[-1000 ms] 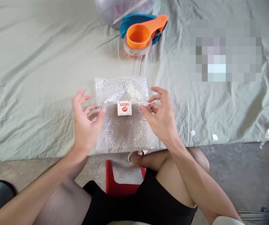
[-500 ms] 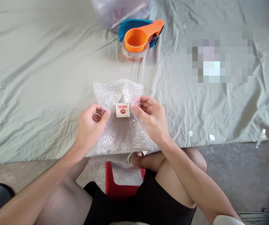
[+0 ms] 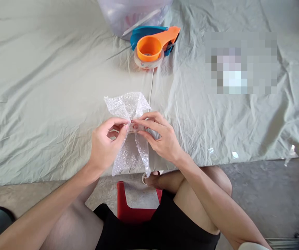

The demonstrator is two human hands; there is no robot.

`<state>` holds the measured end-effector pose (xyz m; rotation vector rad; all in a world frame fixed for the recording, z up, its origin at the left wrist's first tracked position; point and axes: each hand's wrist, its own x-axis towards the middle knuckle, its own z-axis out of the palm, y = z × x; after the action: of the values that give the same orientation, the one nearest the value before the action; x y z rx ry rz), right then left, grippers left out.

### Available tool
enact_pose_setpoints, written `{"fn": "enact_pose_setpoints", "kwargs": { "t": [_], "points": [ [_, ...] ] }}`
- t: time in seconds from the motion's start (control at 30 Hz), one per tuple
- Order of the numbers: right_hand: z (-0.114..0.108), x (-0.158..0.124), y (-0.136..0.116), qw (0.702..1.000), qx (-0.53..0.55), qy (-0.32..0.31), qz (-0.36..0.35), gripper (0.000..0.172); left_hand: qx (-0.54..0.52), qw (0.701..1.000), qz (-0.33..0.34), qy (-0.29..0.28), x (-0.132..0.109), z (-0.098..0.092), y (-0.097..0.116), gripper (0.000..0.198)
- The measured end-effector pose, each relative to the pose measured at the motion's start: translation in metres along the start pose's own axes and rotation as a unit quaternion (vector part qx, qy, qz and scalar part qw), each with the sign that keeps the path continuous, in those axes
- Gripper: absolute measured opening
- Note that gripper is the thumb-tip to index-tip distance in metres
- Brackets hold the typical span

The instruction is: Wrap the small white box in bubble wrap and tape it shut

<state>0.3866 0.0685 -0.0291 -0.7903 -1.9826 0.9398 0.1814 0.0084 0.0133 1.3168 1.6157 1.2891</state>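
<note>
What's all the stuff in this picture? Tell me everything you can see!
bubble wrap: one sheet, clear, on the cloth, sides folded up between both hands
small box: one, pale with red, mostly hidden inside the wrap
tape dispenser: one, orange and blue, with a clear tape roll, far side of the cloth
plastic container: one, clear, behind the dispenser
cloth: one, pale grey-green, wrinkled, covering the surface
stool: one, red, under the person
blurred patch: one, upper right, cannot tell
left hand: pinching the wrap
right hand: pinching the wrap

Both side edges of bubble wrap [image 3: 128, 107] folded inward, small box now covered, left hand [image 3: 105, 146] and right hand [image 3: 162, 139] fingertips meeting
</note>
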Motion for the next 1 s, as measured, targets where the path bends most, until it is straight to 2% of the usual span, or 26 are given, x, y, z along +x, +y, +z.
{"fn": "enact_pose_setpoints", "kwargs": {
  "t": [0.1, 0.17, 0.3, 0.47, 0.6, 0.73, 0.8, 0.9, 1.0],
  "points": [
    [0.005, 0.001, 0.000, 0.998, -0.048, 0.029, -0.036, 0.026, -0.015, 1.000, 0.005, 0.001, 0.000, 0.003, 0.000, 0.006],
    [0.008, 0.001, 0.000, 0.995, -0.077, 0.038, -0.045, 0.030, -0.009, 1.000, 0.018, -0.002, 0.000, 0.005, -0.002, 0.008],
    [0.009, 0.002, 0.002, 0.994, -0.090, 0.027, -0.056, 0.032, 0.037, 0.996, 0.084, -0.011, -0.002, 0.008, -0.008, 0.012],
    [0.007, 0.003, 0.003, 0.999, -0.042, 0.011, -0.033, 0.037, 0.102, 0.982, 0.158, -0.031, -0.003, 0.001, -0.019, 0.033],
    [0.009, 0.004, 0.002, 1.000, 0.020, 0.021, -0.011, 0.039, 0.109, 0.974, 0.189, -0.053, 0.003, -0.004, -0.028, 0.028],
    [0.018, 0.006, 0.005, 0.991, 0.097, 0.086, 0.045, 0.024, 0.040, 0.986, 0.160, -0.019, 0.008, 0.005, -0.038, 0.015],
    [0.023, 0.007, 0.008, 0.981, 0.115, 0.131, 0.088, 0.018, 0.001, 0.992, 0.125, 0.008, 0.010, 0.011, -0.043, 0.025],
    [0.028, 0.011, 0.012, 0.975, 0.105, 0.157, 0.114, 0.030, -0.004, 0.996, 0.084, 0.029, 0.010, 0.019, -0.047, 0.047],
    [0.026, 0.016, 0.015, 0.984, 0.092, 0.116, 0.094, 0.050, 0.010, 0.997, 0.067, 0.028, 0.009, 0.022, -0.046, 0.056]
  ]
}}
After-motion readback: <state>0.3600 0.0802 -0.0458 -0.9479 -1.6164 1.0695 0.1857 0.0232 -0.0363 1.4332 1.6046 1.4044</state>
